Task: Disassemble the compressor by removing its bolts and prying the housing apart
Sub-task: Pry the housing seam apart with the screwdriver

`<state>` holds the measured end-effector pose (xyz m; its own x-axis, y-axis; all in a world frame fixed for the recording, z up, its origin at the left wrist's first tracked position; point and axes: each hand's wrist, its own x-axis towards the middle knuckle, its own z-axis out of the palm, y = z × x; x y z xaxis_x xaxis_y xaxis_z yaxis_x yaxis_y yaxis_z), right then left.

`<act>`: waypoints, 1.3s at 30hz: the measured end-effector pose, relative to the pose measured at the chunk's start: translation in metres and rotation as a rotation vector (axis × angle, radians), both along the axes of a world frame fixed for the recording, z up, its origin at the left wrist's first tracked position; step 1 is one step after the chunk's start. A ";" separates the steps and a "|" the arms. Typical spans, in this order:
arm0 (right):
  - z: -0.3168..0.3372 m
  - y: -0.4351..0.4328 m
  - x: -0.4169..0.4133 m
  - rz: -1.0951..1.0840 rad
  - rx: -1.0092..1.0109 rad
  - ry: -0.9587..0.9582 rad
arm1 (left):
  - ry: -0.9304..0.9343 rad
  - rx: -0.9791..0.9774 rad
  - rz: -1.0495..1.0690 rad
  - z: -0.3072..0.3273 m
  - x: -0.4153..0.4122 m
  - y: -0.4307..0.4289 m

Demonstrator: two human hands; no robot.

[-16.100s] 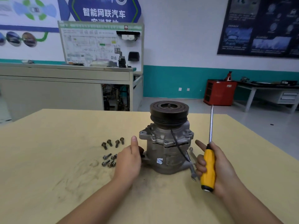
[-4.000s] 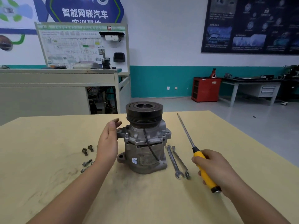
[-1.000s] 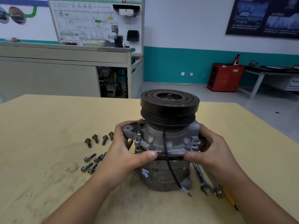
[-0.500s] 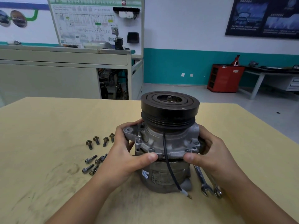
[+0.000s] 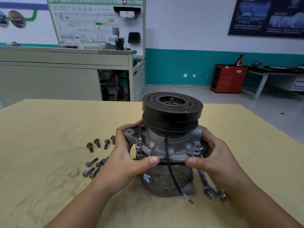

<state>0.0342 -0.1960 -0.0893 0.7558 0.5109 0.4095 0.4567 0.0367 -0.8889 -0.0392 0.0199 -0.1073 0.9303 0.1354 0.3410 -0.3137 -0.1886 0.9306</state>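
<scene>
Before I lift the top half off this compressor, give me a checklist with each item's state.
1. Bolts out: loose bolts lie on the table; near flange holes look empty, far side hidden. Cannot tell.
2. Grip: left hand and right hand both hold the upper housing, thumbs at the seam. Ok.
3. Seam parted: cannot tell.
4. Lower body held down: neither hand on it. Not ok.
5. Black wire: free end loose, clear of both hands. Ok.
6. Wrenches: flat on the table, below the right hand. Ok.
</scene>
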 end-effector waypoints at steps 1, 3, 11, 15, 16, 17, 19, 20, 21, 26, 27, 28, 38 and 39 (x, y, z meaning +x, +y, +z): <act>0.000 0.000 0.000 -0.001 -0.003 -0.001 | 0.001 0.003 0.002 0.000 0.000 0.000; 0.000 0.000 0.000 -0.003 -0.010 -0.001 | 0.001 0.011 0.006 0.000 -0.001 -0.001; -0.001 0.000 -0.002 0.001 -0.020 -0.003 | -0.013 0.015 0.018 0.001 -0.002 -0.001; -0.002 0.000 -0.001 -0.007 -0.021 -0.012 | -0.019 0.020 0.019 0.001 -0.003 -0.001; -0.002 0.000 -0.001 -0.007 -0.022 -0.017 | -0.019 0.021 0.018 0.001 -0.003 -0.001; -0.002 0.000 -0.001 -0.005 -0.024 -0.021 | -0.020 0.024 0.018 0.001 -0.003 -0.001; -0.002 0.000 -0.001 -0.004 -0.027 -0.023 | -0.023 0.025 0.020 0.001 -0.002 -0.001; -0.002 0.000 -0.001 -0.004 -0.025 -0.023 | -0.026 0.022 0.020 0.000 -0.002 0.000; -0.002 0.000 -0.001 -0.006 -0.024 -0.025 | -0.029 0.018 0.021 -0.001 -0.002 0.000; 0.002 -0.001 -0.001 -0.009 -0.077 -0.027 | -0.036 0.011 0.030 -0.001 -0.001 -0.001; 0.006 -0.003 0.000 -0.005 -0.121 -0.027 | -0.038 0.013 0.033 -0.001 -0.001 -0.001; 0.010 -0.006 0.000 0.002 -0.172 -0.031 | -0.039 0.017 0.037 -0.001 -0.001 -0.001; -0.005 -0.051 0.000 -0.643 -0.966 0.029 | 0.021 0.039 0.030 -0.008 0.003 0.003; -0.010 -0.053 -0.002 -0.652 -1.067 0.063 | 0.029 0.055 0.015 -0.009 0.003 0.005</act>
<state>0.0318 -0.2488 -0.0995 0.9957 0.0890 -0.0240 0.0746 -0.9311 -0.3570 -0.0358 0.0244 -0.1164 0.9379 0.1309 0.3212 -0.2835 -0.2443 0.9273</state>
